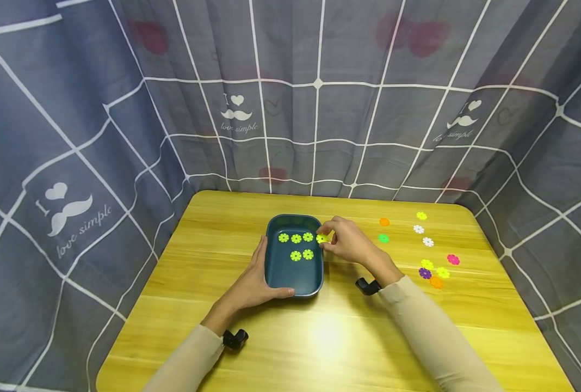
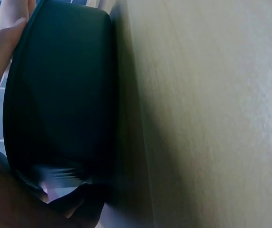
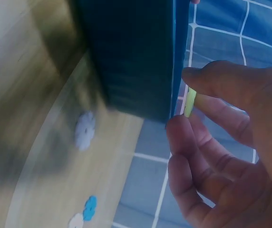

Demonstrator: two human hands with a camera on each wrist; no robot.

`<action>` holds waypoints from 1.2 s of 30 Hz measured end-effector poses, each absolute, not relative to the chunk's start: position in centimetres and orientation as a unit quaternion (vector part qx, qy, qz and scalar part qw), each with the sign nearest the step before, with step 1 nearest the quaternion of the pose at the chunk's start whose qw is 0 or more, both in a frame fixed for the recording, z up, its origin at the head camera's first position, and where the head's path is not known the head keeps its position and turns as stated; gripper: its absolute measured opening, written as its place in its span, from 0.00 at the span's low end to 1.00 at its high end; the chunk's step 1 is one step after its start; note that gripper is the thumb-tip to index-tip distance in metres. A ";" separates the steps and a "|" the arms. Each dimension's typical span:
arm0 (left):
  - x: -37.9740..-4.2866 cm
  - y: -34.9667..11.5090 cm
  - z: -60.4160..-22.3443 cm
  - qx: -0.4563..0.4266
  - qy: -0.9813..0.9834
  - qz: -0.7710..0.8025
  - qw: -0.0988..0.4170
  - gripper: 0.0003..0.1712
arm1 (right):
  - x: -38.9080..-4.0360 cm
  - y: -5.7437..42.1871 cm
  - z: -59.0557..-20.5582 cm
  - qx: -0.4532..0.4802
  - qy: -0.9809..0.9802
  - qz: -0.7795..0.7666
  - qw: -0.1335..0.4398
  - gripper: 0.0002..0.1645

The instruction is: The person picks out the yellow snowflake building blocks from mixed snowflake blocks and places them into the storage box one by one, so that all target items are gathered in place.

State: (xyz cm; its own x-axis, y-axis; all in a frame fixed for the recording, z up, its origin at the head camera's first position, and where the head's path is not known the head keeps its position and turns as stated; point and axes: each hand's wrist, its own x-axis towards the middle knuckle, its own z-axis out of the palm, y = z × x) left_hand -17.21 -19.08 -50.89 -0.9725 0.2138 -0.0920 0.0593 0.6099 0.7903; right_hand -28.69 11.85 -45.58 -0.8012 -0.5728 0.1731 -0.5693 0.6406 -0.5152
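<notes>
A dark teal rectangular plastic tray (image 1: 290, 280) sits on the wooden table. On its floor lie several yellow-green snowflake discs (image 1: 296, 238) in a row, with two more nearer me. My left hand (image 1: 251, 280) holds the tray's near left corner, fingers along the left wall and thumb over the front rim. Over the right rim, my right hand (image 1: 349, 242) pinches one yellow-green snowflake disc (image 3: 190, 102) between thumb and fingers. In the left wrist view the tray's outer wall (image 2: 64, 90) covers most of my left fingers.
Loose snowflake discs in orange (image 1: 384, 222), green (image 1: 383, 238), white (image 1: 428, 242), pink (image 1: 453, 259), purple (image 1: 425, 273) and yellow-green (image 1: 421, 215) lie scattered on the table's right side. A patterned grey curtain (image 1: 290, 109) hangs behind the table and along its sides.
</notes>
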 end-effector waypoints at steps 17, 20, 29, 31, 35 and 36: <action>-17.2 -19.0 -51.1 0.082 0.893 0.433 0.093 0.92 | -28.6 7.7 -45.0 -0.364 0.902 -0.234 0.003 0.19; -17.3 -19.1 -51.0 0.083 0.893 0.433 0.090 0.92 | -28.7 6.9 -45.0 -0.373 0.898 -0.232 0.005 0.19; -17.3 -19.2 -51.0 0.089 0.892 0.433 0.091 0.91 | -28.8 5.0 -44.7 -0.393 0.894 -0.217 0.003 0.19; -17.3 -19.2 -51.0 0.091 0.892 0.433 0.093 0.91 | -28.8 4.7 -44.6 -0.397 0.892 -0.218 0.006 0.19; -17.4 -19.3 -51.1 0.093 0.892 0.432 0.094 0.91 | -28.9 4.1 -44.6 -0.398 0.891 -0.219 0.012 0.19; -17.4 -19.3 -51.1 0.093 0.892 0.432 0.094 0.91 | -28.9 4.0 -44.6 -0.397 0.891 -0.219 0.014 0.19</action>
State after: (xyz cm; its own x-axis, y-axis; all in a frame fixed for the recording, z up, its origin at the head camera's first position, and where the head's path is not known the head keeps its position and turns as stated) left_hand -17.35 -19.30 -51.09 -0.9650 0.2474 -0.0867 0.0856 0.6100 0.7877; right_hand -28.85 3.96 -44.61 -0.6847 -0.7136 0.1482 -0.7009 0.5891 -0.4021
